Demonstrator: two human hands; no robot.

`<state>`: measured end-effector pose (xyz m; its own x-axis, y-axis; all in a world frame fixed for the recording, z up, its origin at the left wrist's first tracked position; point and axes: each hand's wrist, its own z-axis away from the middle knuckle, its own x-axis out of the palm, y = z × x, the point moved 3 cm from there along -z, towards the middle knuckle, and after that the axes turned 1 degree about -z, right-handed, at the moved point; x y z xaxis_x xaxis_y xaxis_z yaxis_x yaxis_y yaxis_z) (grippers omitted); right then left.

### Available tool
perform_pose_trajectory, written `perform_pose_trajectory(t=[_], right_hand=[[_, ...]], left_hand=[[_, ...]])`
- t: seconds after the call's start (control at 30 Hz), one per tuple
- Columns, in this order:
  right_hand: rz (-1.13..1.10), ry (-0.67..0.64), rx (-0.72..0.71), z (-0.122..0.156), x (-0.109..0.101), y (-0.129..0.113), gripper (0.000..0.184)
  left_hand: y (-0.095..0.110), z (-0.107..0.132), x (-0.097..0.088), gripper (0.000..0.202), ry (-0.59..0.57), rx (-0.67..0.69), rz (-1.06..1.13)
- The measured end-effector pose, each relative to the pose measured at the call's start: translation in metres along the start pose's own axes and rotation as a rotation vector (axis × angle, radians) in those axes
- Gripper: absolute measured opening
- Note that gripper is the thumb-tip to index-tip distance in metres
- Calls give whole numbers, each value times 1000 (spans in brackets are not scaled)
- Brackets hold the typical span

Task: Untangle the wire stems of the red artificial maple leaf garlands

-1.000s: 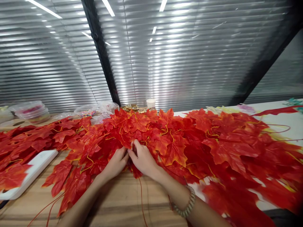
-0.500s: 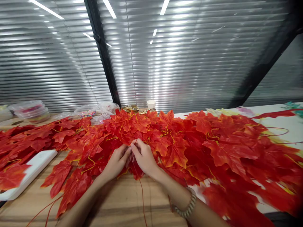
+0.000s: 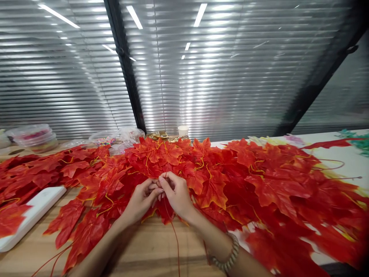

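Note:
A big heap of red-orange artificial maple leaves (image 3: 219, 181) on thin red and yellow stems covers the wooden table (image 3: 161, 254). My left hand (image 3: 141, 200) and my right hand (image 3: 175, 192) meet at the heap's near edge, fingertips pinched together on a thin red stem (image 3: 175, 240) that trails down toward me across the wood. A red leaf (image 3: 164, 211) hangs below the hands. A beaded bracelet (image 3: 229, 257) circles my right wrist.
A white flat box (image 3: 29, 217) lies at the left on the wood. Clear plastic tubs (image 3: 34, 136) and bags (image 3: 127, 134) stand at the back left, a small white cup (image 3: 183, 130) by the slatted blinds. White sheets and green bits (image 3: 357, 140) lie at the right.
Both hands have lifted slightly and drawn together at the fingertips on the stem. The view has tilted a little, so the heap sits lower.

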<state>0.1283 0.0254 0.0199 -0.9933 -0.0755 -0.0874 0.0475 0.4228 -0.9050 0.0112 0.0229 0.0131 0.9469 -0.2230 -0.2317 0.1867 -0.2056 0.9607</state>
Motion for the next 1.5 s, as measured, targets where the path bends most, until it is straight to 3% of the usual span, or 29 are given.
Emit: perform_pose_trajectory(t=[0.2,0.47,0.63,1.07,1.27,1.5], right_hand=[[74,79,-47,-3,-7,-5,19],[-22,152,12,-4,-9,-2,17],[-39,175,27,-4,-8,0,19],[57,71,18,-5,-3,4,18],[162,20,19,-5,-2,3,35],[137,-18,9,-4,-1,2,40]], left_hand=[[0,0,0,19,-37,3,-94],[0,1,3,25,-56,8,-189],[1,2,8,33,-158,-10,-284],[-7,3,5,30,-58,32,-207],[-2,4,5,27,-57,37,-173],[-4,1,4,29,-48,46,-127]])
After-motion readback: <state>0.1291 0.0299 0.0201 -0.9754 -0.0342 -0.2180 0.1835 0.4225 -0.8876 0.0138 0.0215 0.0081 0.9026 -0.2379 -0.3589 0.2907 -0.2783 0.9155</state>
